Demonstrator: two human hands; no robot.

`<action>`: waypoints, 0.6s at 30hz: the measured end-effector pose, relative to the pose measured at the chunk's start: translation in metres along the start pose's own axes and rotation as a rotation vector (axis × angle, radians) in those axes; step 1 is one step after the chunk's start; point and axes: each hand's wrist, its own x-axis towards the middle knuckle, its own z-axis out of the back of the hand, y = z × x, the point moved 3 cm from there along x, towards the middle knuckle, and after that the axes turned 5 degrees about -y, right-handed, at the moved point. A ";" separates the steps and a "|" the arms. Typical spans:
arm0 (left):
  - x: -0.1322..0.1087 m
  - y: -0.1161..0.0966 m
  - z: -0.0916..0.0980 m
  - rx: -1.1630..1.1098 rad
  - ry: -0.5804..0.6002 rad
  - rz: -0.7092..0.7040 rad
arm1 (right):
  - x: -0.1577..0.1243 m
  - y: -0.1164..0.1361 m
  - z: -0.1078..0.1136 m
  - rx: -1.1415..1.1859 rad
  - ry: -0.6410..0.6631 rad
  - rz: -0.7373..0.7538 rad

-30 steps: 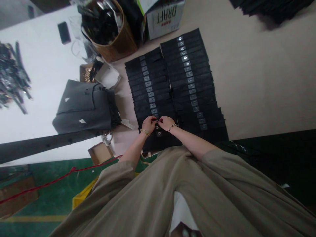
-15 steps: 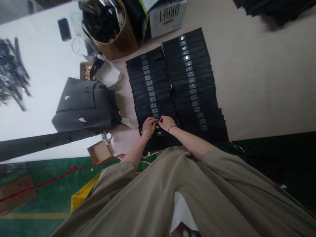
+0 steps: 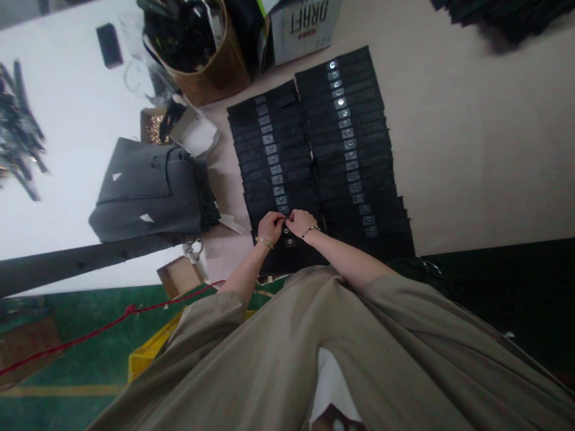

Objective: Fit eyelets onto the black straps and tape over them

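Observation:
Two overlapping rows of black flat pieces, each with a small metal fitting, lie on the beige table: a left row [image 3: 269,149] and a right row [image 3: 348,137]. My left hand [image 3: 269,227] and my right hand [image 3: 302,222] meet over the near end of the left row. Their fingertips pinch together at a small metal fitting [image 3: 286,222] on the top black piece. Both hands have curled fingers; what exactly sits between them is too small to name. Each wrist wears a bracelet.
A folded grey fabric stack [image 3: 150,194] lies to the left. A brown round bin [image 3: 211,66] full of black parts and a "DRAFT" carton [image 3: 303,27] stand at the far side. A small box of brass bits [image 3: 153,127], a dark bar [image 3: 90,260] and a yellow crate [image 3: 148,359] are nearby.
The hands have stayed pinched together at the same spot on the left row. The view has shifted slightly; nothing else has moved.

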 end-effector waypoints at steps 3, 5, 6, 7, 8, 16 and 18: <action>0.007 -0.002 0.003 0.004 0.021 0.031 | 0.001 -0.001 -0.001 0.003 -0.015 0.017; 0.011 -0.003 0.004 0.032 0.039 0.066 | 0.001 -0.001 -0.001 0.002 -0.014 0.033; 0.013 -0.003 0.004 0.046 0.049 0.082 | 0.001 -0.001 -0.001 0.001 -0.011 0.035; 0.015 -0.003 0.004 0.054 0.059 0.097 | 0.001 -0.002 -0.001 -0.001 -0.008 0.033; 0.016 -0.002 0.004 0.052 0.068 0.110 | 0.001 -0.002 -0.001 -0.001 -0.007 0.030; 0.017 0.003 0.004 -0.028 0.110 0.059 | 0.001 -0.004 -0.002 0.005 -0.006 0.067; 0.016 0.002 0.004 -0.032 0.099 0.048 | 0.000 -0.004 -0.003 0.001 -0.015 0.069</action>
